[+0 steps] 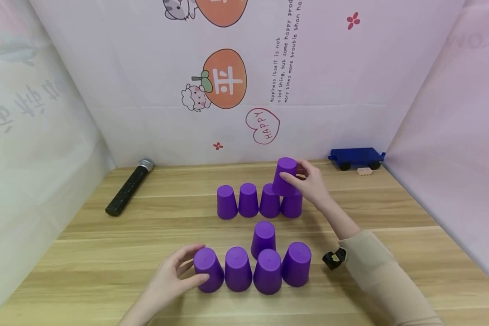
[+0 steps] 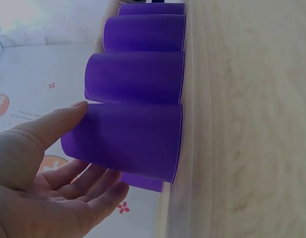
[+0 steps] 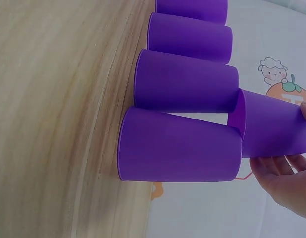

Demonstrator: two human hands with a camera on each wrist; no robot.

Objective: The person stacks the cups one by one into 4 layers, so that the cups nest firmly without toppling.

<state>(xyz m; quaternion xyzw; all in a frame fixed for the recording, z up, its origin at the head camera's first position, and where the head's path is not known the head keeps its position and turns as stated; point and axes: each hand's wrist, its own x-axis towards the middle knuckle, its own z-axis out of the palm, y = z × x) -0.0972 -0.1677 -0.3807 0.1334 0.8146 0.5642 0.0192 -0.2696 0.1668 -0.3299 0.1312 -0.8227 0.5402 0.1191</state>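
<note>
My right hand pinches an upside-down purple cup between thumb and fingers. Its rim is at the tops of the two rightmost cups in the back row, straddling them, as the right wrist view shows. That row has several upside-down purple cups, with one cup at its left end. Nearer me, my left hand curls round the leftmost cup of the front row, its thumb against the side near the base. In the left wrist view this cup stands rim down on the table.
Other upside-down purple cups stand in the front row, including one at its right end. A single cup stands just behind them. A black microphone lies at left; a blue toy wagon and pale block sit at back right.
</note>
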